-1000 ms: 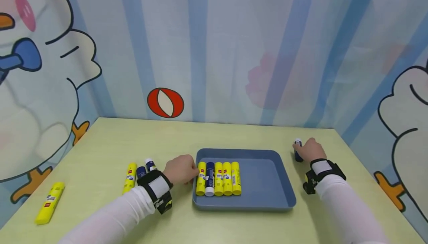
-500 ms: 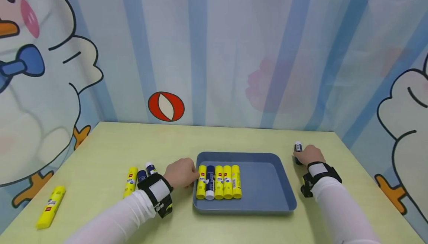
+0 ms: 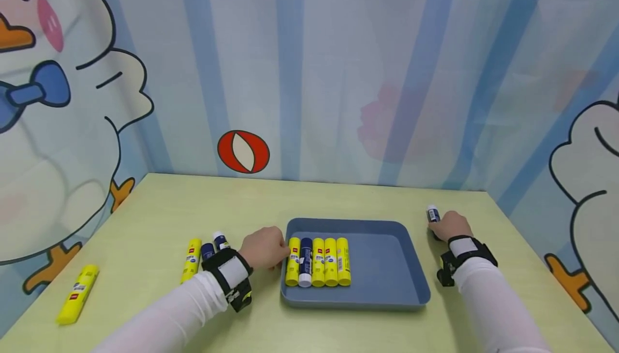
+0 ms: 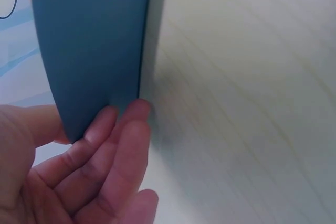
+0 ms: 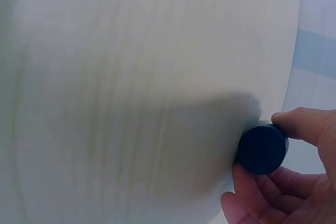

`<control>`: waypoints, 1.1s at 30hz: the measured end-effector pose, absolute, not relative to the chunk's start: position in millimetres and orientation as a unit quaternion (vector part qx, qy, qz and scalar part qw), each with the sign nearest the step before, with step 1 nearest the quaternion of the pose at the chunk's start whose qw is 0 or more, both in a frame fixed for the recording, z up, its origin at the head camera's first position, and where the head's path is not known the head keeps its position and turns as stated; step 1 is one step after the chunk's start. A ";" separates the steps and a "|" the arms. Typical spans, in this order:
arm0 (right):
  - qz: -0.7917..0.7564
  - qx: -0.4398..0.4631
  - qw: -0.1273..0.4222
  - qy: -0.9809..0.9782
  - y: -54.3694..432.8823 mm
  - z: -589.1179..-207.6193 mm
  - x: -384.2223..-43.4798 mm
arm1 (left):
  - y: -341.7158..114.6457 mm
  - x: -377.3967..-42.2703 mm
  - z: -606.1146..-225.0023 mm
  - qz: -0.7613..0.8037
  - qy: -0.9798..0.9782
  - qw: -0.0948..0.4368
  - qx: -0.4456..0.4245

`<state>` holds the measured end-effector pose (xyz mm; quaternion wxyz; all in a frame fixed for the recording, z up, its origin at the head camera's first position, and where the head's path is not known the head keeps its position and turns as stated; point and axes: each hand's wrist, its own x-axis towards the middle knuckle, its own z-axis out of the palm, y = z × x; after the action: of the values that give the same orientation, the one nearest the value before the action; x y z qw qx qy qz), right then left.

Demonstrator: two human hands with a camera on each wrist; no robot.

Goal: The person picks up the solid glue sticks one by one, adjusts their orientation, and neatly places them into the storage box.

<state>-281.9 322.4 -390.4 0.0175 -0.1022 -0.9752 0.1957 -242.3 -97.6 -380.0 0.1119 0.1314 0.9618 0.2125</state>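
My left hand [image 3: 263, 246] is at the left side of a blue-grey tray [image 3: 387, 259]. In the left wrist view its thumb and fingers pinch the tray wall [image 4: 94, 40], thumb over the rim and fingertips on the outer face. Several yellow glue sticks [image 3: 331, 261] and one dark blue glue stick [image 3: 306, 259] lie side by side in the tray's left half. Right of the tray, my right hand [image 3: 452, 225] pinches another dark blue glue stick [image 3: 432, 213] with a white end. From the right wrist, its round dark end [image 5: 263, 149] shows between thumb and fingers.
Left of my left hand lie a yellow glue stick [image 3: 191, 259] and two dark blue ones [image 3: 207, 250], partly hidden by the wrist strap. A yellow glue stick [image 3: 78, 294] lies farther left on the pale table [image 3: 232, 197]. A printed curtain [image 3: 333, 73] stands behind the table.
My right hand has closed more around the dark blue glue stick, which now leans slightly, its lower part covered by the fingers. The left hand stays at the tray wall. The head view shifts a little.
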 end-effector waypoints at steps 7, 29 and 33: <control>0.215 -0.094 0.025 -0.972 327.6 -388.0 -277.3 | -94.1 -242.8 -378.6 0.207 0.962 0.112 0.141; 0.274 0.010 0.026 -0.961 284.6 -340.3 -273.2 | -95.2 -243.7 -375.1 0.203 0.963 0.115 0.133; 0.277 0.026 0.014 -0.960 274.1 -331.2 -269.3 | -99.8 -245.7 -374.1 0.213 0.958 0.133 0.137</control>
<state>-269.3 274.1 -331.2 0.0136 0.0256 -0.9603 0.2774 -245.7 -99.8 -374.1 0.1329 0.1367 0.9583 0.2128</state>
